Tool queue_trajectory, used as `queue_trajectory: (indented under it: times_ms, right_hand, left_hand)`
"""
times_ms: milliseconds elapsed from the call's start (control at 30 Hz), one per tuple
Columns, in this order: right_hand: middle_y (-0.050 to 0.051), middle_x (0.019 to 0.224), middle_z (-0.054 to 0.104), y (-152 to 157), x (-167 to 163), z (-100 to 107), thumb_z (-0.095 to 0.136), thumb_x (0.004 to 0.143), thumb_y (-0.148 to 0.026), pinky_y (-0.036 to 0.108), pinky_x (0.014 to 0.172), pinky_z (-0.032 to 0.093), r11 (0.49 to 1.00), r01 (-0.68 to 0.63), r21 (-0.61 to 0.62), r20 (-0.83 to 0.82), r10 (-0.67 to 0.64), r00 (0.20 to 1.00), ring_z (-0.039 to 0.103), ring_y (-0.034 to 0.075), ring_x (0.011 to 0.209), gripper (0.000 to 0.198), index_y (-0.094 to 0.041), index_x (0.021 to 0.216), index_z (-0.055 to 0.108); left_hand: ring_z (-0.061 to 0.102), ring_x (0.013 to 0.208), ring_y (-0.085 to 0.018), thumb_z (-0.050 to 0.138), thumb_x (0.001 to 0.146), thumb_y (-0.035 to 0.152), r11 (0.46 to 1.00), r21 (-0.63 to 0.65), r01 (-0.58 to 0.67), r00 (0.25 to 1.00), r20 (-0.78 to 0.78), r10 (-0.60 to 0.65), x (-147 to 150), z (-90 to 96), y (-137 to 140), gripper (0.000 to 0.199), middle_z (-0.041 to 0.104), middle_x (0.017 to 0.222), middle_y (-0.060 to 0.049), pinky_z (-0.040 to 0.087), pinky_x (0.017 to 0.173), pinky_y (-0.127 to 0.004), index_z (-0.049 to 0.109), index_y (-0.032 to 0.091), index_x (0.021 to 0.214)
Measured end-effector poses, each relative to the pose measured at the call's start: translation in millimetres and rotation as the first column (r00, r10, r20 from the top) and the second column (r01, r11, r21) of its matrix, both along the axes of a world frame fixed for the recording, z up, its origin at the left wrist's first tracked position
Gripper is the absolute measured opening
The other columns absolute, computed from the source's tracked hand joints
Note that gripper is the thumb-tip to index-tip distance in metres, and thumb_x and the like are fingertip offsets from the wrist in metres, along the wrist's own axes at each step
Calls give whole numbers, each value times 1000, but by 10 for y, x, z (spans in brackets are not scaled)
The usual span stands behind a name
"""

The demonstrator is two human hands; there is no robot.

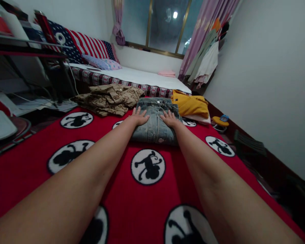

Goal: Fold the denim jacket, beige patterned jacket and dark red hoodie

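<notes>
A folded blue denim jacket (154, 127) with metal buttons lies near the far edge of a red blanket (147, 203) printed with black figures in white circles. My left hand (139, 117) rests flat on the jacket's left part, fingers spread. On its right part my right hand (169, 118) lies palm down, its fingers apart too. Neither hand grips the cloth. Just left of the denim is a crumpled brown patterned garment (112, 98). A folded yellow garment (190, 104) sits to the right, on top of something pale.
Beyond the blanket stands a daybed (142, 76) with a pillow (101, 62) and a pink folded cloth (167, 73). A dark desk (27, 52) and a pale stool seat (1, 126) are at left. Clothes (207, 62) hang by the curtain at right.
</notes>
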State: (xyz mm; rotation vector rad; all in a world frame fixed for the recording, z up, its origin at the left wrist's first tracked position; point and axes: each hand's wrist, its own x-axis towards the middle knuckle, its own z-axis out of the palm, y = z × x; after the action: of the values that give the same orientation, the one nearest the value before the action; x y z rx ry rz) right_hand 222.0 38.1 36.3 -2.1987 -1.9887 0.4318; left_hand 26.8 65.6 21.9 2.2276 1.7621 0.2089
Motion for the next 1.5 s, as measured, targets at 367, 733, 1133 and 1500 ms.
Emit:
queue_trajectory:
  times_ms: [367, 733, 1133, 1500]
  right_hand:
    - [5, 159, 27, -576, -16, -41, 23, 100, -47, 49, 115, 21, 976, -56, 211, 47, 48, 998, 24, 23, 146, 52, -30, 148, 35]
    - [11, 157, 28, -1321, -151, -164, 55, 85, -52, 50, 115, 24, 793, -354, 496, 74, 368, 927, 30, 27, 143, 72, -22, 147, 36]
    - [18, 157, 26, -1443, -601, -138, 66, 70, -26, 42, 95, 46, 810, -286, 512, 371, 92, 924, 48, 36, 128, 81, -16, 146, 38]
    - [4, 73, 70, -1087, -282, 900, 67, 71, -33, 30, 62, 48, 683, -151, 715, -58, 273, 960, 66, 23, 70, 29, -16, 95, 73]
  left_hand:
    - [39, 139, -31, 26, 98, 43, 976, 209, -56, 995, 86, 39, -142, -19, -628, 55, 19, 161, -12, 32, 111, -43, 38, 23, 148]
    - [65, 106, -30, 56, 86, 48, 862, 252, -440, 827, 488, 279, -335, -110, -771, 51, 70, 113, -15, 50, 88, -36, 59, 16, 127]
    - [66, 77, -21, 61, 76, 38, 930, 71, -361, 217, 976, 9, -418, -240, -587, 39, 71, 84, -8, 51, 70, -30, 67, 12, 104]
    - [67, 94, -23, 49, 90, 52, 941, -17, -338, -217, 974, -60, -369, -215, -574, 45, 69, 104, -13, 53, 79, -32, 60, 15, 114]
